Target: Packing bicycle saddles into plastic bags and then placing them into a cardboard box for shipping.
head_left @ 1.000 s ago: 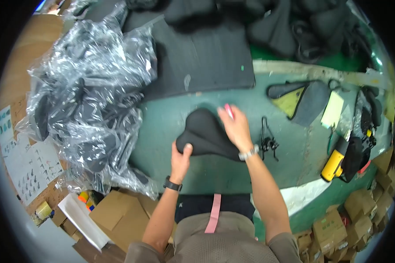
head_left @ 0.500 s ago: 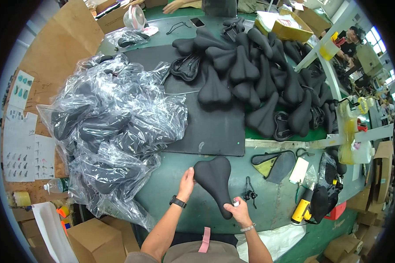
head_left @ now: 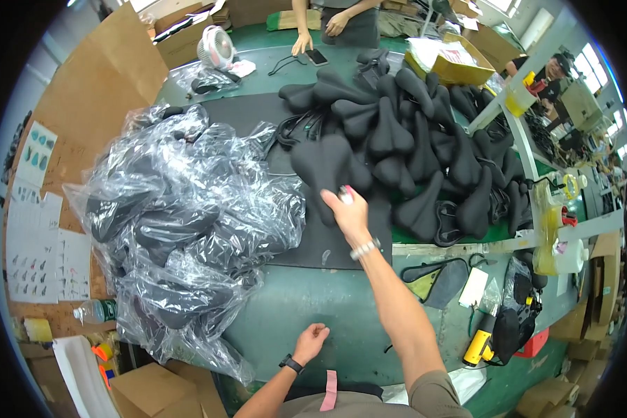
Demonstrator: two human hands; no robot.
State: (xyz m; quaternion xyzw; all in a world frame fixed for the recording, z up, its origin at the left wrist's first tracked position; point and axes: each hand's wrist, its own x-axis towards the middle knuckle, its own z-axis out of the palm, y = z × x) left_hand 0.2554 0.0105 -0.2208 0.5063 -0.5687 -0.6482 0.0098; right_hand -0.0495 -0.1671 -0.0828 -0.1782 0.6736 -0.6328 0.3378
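Observation:
My right hand is stretched forward, closed round the narrow nose of a black bicycle saddle. The saddle's wide end points away from me, over the dark mat and against the near left side of a heap of black saddles. A small red-and-white cylinder is also tucked in that hand; its kind I cannot make out. My left hand hovers near the table's front edge, fingers curled in, with nothing seen in them. My right forearm covers part of the tabletop.
Plastic-wrapped saddles are piled on the left. On the right lie a black-and-green pouch, a white card and a yellow-and-black tool. Across the table, another person's hand reaches beside a phone.
The saddle has moved forward from in front of me to the heap, in my right hand. My left hand has let go and dropped back. The other person's hand has moved beside the phone.

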